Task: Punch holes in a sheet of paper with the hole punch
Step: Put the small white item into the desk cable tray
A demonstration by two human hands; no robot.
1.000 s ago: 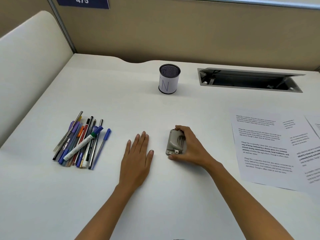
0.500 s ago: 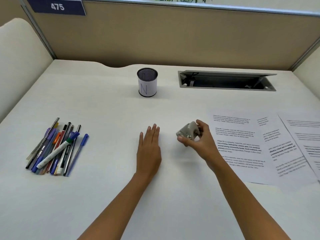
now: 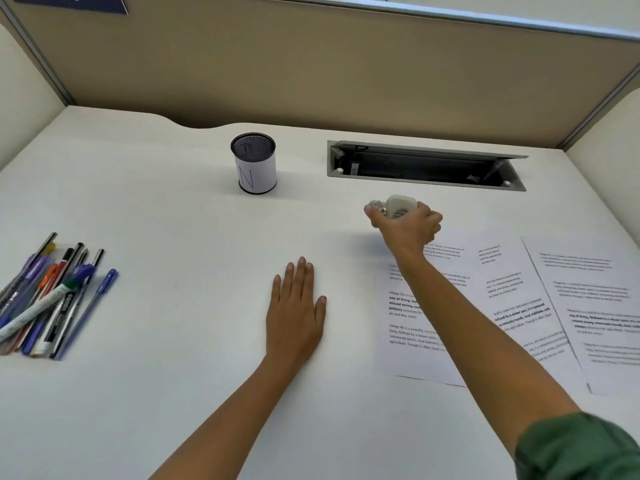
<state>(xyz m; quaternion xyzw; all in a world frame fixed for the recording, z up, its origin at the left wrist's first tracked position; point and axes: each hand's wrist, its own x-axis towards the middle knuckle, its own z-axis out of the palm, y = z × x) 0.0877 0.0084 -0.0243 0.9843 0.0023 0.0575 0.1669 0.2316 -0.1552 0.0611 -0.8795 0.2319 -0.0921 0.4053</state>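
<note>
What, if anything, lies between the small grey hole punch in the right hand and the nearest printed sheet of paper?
Nothing visible: the right hand holds the grey hole punch just beyond the nearest printed sheet's far edge.

A mesh pen cup (image 3: 254,163) stands upright mid-desk; loose pens (image 3: 52,299) lie heaped at the left; a cable tray (image 3: 424,166) sits open.

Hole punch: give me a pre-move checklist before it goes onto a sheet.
1. Hole punch gripped by right hand: ok.
2. Printed sheets lying flat on the desk: ok.
3. Sheet edge inside the punch slot: not ok, punch is held above the desk.
4. Left hand steadying the paper: not ok, flat on bare desk beside it.
5. Slot facing the paper: cannot tell, blurred.
</note>
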